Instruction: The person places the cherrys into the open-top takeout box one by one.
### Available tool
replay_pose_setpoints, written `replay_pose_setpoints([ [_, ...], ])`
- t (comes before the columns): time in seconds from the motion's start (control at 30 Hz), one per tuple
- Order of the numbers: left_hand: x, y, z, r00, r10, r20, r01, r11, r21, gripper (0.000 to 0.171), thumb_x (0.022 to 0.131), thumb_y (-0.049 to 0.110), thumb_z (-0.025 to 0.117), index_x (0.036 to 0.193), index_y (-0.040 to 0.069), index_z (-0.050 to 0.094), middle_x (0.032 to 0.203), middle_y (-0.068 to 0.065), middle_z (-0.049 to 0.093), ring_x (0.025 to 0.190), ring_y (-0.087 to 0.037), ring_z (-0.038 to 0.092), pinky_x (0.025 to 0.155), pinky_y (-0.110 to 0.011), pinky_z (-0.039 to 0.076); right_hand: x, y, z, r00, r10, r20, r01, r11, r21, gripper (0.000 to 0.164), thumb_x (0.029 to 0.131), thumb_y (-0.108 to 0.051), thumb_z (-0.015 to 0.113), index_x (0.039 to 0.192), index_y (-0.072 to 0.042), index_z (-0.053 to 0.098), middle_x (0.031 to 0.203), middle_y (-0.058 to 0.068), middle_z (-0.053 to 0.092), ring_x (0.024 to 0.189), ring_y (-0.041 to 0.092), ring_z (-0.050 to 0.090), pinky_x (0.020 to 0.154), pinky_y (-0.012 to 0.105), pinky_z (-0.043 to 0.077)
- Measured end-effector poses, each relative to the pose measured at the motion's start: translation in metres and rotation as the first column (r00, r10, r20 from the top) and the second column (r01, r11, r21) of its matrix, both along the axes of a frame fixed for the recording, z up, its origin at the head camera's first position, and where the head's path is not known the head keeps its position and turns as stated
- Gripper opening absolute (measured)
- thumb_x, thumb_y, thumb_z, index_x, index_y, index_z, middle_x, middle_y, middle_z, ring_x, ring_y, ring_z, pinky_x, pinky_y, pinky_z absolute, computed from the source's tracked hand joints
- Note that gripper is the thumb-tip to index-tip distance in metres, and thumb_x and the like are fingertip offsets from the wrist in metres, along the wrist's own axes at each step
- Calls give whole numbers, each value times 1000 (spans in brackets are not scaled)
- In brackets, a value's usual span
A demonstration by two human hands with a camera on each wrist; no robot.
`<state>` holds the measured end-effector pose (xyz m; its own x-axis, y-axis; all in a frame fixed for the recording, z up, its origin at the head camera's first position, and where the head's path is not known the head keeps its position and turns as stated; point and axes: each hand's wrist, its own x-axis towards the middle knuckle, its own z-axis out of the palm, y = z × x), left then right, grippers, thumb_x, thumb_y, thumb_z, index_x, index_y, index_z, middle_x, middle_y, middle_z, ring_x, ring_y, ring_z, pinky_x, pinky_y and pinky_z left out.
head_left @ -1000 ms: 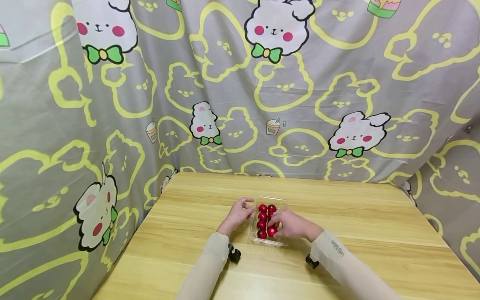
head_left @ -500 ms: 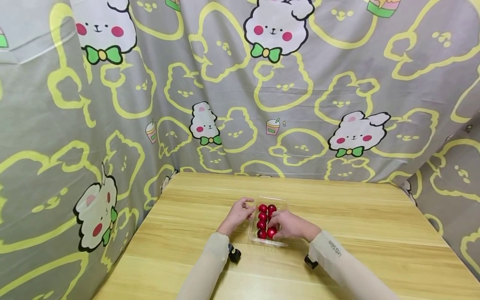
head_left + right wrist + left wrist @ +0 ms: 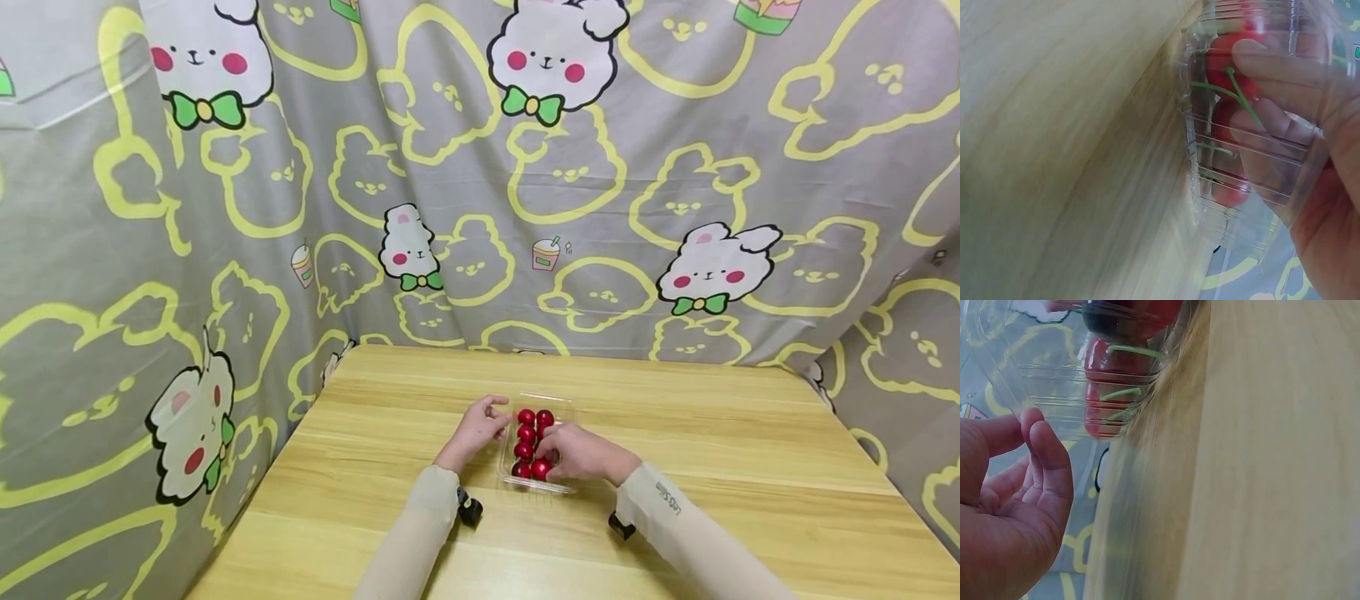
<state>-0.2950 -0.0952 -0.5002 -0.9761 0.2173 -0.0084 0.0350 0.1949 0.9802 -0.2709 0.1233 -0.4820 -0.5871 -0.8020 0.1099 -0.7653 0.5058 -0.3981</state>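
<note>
A clear plastic box (image 3: 535,486) holds dark red cherries (image 3: 527,433) in two rows; green stems show through its ribbed wall in both wrist views. My left hand (image 3: 478,423) is at the box's left side, thumb and a finger pinching the rim, as the left wrist view shows. From the right, my right hand (image 3: 588,452) reaches into the box. Its fingers curl over the right row, and its thumb is against the nearest cherry (image 3: 541,470). Through the wall in the right wrist view, the thumb and fingers lie around a cherry (image 3: 1222,59) with a forked stem.
The box stands on a wooden table (image 3: 675,417) with bare wood on both sides. A grey patterned curtain (image 3: 465,183) hangs behind the table and along its sides. Small black cameras (image 3: 469,507) are strapped at both wrists.
The nearest cherries have shifted slightly towards the box's near end, the right one also a little left. The right hand has moved only slightly; the left hand stays at the rim.
</note>
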Motion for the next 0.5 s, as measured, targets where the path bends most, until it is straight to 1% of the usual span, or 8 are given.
replay_pose_setpoints([
  [0.1,-1,1,-1,1000,-5,-11,5,1000,1,37,92,5,60,126,-6,51,80,-8,55,60,-14,57,56,-24,52,0,1,2,1000,-3,5,3,1000,-1,23,72,-13,82,91,-5,73,83,-3,59,71,1,51,61,16,47],
  [0.23,-2,3,-1,1000,-1,-8,1,1000,-1,37,92,6,60,126,-5,52,80,-8,55,61,-13,57,57,-24,53,1,3,3,1000,-1,-12,1,1000,-9,21,73,-13,81,91,-5,73,85,-2,61,72,2,53,62,16,48],
  [0.3,0,3,-1,1000,7,3,-7,1000,-7,35,93,6,60,126,-4,53,81,-8,55,61,-13,57,58,-25,53,3,4,4,1000,-16,-20,15,1000,-20,20,76,-15,80,92,-6,73,87,-1,63,75,4,54,65,18,49],
  [0.4,3,2,0,1000,20,-1,-20,999,-38,34,94,9,59,125,-3,54,82,-9,55,62,-15,57,60,-29,55,9,7,6,997,-75,-18,73,996,-58,14,82,-21,75,91,-10,73,90,-2,64,80,10,58,69,23,50],
  [0.5,6,-4,2,1000,17,-20,-19,995,-95,35,97,14,55,127,-3,53,88,-12,56,67,-22,61,62,-35,56,14,12,9,986,-167,-22,164,980,-112,12,87,-26,69,92,-16,72,93,-5,62,85,17,60,74,30,51],
])
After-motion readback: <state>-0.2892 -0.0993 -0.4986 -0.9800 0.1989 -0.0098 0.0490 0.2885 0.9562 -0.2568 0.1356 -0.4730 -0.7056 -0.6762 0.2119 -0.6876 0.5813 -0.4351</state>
